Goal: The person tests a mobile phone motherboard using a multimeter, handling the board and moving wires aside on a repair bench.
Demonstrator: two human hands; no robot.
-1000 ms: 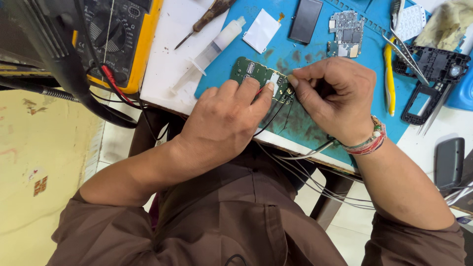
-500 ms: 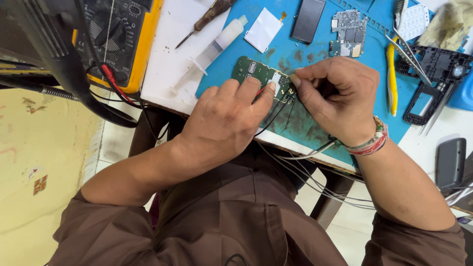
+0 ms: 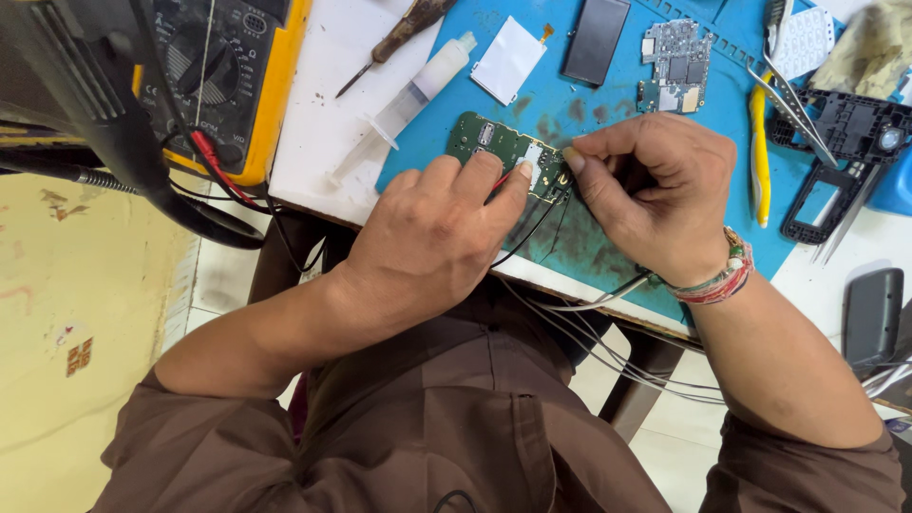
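Brown cloth of the person's clothing fills the near part of the view, and both forearms reach out from it to the worktop (image 3: 323,123). Left hand (image 3: 432,237) lies palm down at the near edge of the blue mat (image 3: 570,104); its fingers (image 3: 513,180) are stretched forward and pressed close together on the green circuit board (image 3: 503,152), with a red wire and a black wire passing under them. Right hand (image 3: 655,190) is curled — its thumb and fingers pinch something thin at the right end of the board, but what exactly I cannot tell. Farther away lie a syringe (image 3: 413,95), a screwdriver (image 3: 394,33), a small grey board (image 3: 676,62), tweezers (image 3: 793,104) and a yellow multimeter (image 3: 237,66).
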